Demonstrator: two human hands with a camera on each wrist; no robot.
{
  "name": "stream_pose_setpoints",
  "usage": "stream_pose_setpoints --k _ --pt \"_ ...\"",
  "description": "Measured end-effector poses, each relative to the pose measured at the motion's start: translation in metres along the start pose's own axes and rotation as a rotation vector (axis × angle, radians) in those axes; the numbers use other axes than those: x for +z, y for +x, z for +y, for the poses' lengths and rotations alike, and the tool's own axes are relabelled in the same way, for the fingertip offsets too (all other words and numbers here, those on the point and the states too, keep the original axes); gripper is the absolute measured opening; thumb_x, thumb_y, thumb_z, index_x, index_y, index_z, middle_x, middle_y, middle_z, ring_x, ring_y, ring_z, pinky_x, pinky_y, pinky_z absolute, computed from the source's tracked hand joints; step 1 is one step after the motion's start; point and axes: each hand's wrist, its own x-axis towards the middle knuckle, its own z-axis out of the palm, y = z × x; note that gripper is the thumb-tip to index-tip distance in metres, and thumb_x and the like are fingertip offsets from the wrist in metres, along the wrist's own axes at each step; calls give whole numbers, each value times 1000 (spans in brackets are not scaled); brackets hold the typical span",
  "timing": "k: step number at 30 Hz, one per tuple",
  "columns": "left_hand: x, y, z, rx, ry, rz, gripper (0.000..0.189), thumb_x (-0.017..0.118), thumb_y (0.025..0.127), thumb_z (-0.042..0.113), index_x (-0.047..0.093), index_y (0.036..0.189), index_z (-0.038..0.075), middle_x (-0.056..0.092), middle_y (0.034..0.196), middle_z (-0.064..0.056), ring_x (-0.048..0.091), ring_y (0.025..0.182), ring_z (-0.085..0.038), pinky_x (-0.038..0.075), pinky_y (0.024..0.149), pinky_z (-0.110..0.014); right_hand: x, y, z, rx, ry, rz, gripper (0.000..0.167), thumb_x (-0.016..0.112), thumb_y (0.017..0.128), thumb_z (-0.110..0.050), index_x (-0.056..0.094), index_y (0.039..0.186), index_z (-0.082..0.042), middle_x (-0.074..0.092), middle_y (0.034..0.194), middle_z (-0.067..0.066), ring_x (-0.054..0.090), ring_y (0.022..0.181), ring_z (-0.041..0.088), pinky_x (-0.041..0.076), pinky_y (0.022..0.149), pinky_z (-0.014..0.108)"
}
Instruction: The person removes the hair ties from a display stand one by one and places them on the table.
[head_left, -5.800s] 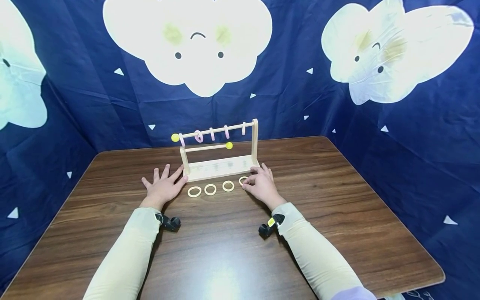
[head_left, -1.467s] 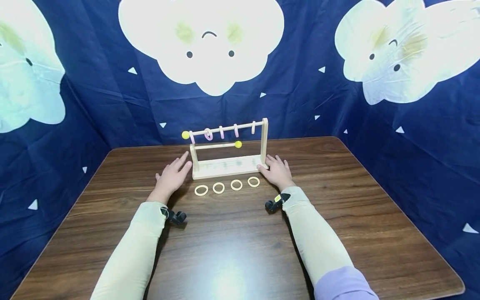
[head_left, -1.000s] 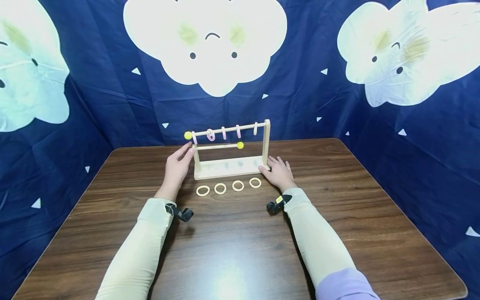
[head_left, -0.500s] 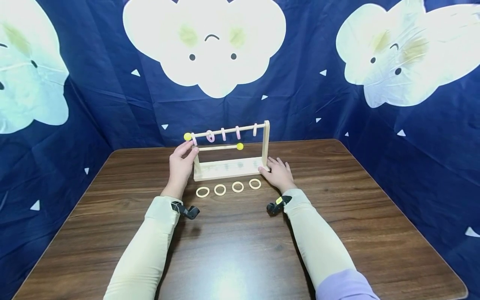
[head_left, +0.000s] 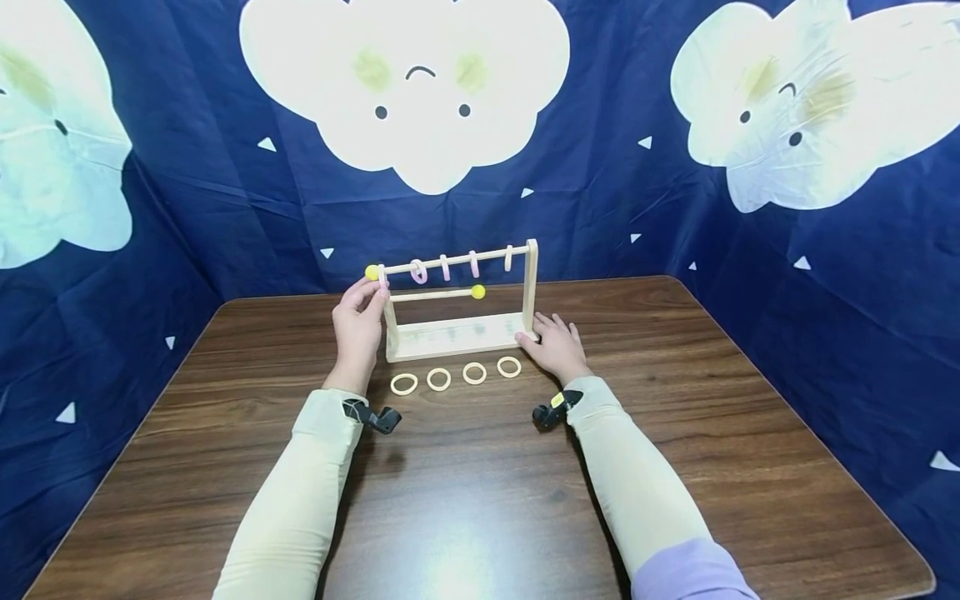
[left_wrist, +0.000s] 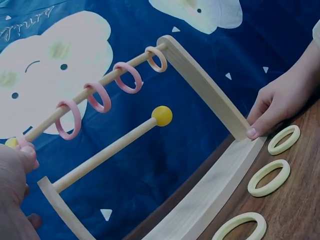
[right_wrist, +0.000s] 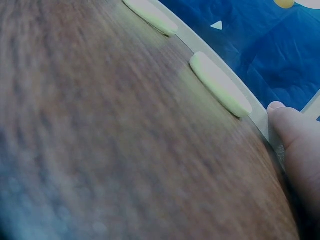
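A wooden stand [head_left: 457, 335] carries two rods, each with a yellow ball on its free end. Several rings hang on the upper rod [head_left: 491, 253], most of them pink and the one nearest the post pale. At that rod's left end, my left hand [head_left: 354, 333] pinches the outermost pink ring [head_left: 382, 278] between thumb and fingers, close beside the yellow ball [head_left: 372, 272]. My right hand [head_left: 557, 347] grips the right end of the base, its thumb [left_wrist: 253, 132] pressed on the top near the post [left_wrist: 205, 87]. The lower rod [left_wrist: 105, 155] bears no ring.
Several pale wooden rings lie in a row on the brown table [head_left: 480, 475] in front of the stand, the rightmost ring [head_left: 509, 377] close to my right hand. A dark blue curtain [head_left: 600, 217] with white clouds hangs behind the table.
My right hand has left the rightmost pale ring and gone to the base's end. My left hand has risen from the table to the outermost pink ring, which has shifted slightly toward the ball.
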Motion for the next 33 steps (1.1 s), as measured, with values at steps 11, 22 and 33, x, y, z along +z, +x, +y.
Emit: stream_pose_setpoints --k 11,22,33 --pt "-4 4 -8 -19 -95 95 27 67 96 1 66 118 -15 54 140 -25 55 128 -27 45 107 -27 0 2 0 -1 0 2 68 47 100 -59 48 152 -15 41 159 8 26 151 36 13 120 61" --pt "-6 6 -4 -11 -39 157 23 67 96 1 70 114 -13 57 136 -23 54 130 -26 46 105 -26 0 2 1 -3 -4 12 68 46 100 -60 48 152 -14 41 159 7 26 151 36 13 120 61" --pt "-12 11 -1 -23 -12 220 23 71 94 3 71 112 -11 56 139 -16 54 130 -23 46 103 -24 2 1 1 -5 -4 5 69 46 100 -60 47 152 -15 41 159 7 27 150 36 13 120 61"
